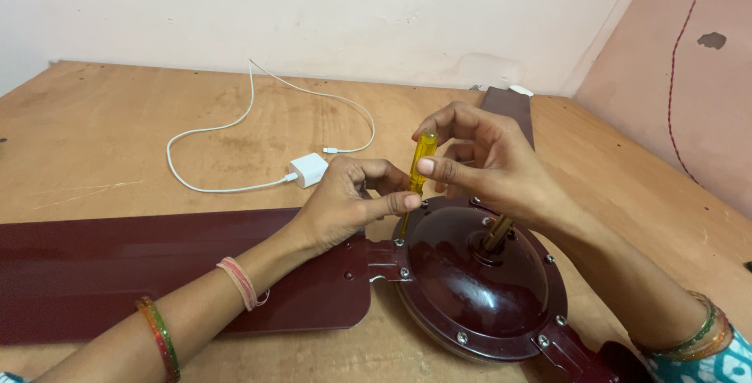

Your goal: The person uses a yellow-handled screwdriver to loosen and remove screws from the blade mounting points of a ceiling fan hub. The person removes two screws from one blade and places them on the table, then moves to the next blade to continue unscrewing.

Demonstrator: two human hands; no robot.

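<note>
A dark maroon ceiling fan lies on a wooden table, its round motor housing (pixel 478 289) nearest me. A long maroon blade (pixel 117 269) stretches to the left from a bracket with screws. A yellow-handled screwdriver (pixel 421 162) stands nearly upright, its tip at the housing's upper-left rim. My right hand (pixel 489 168) grips the handle near its top. My left hand (pixel 345 199) pinches the lower part of the screwdriver with thumb and fingers, resting over the blade's bracket.
A white charger block (pixel 308 169) with a looping white cable (pixel 235 124) lies behind my hands. A second blade (pixel 507 113) points toward the back wall, a third (pixel 587 355) toward the bottom right. A brass shaft (pixel 497 234) rises from the housing centre.
</note>
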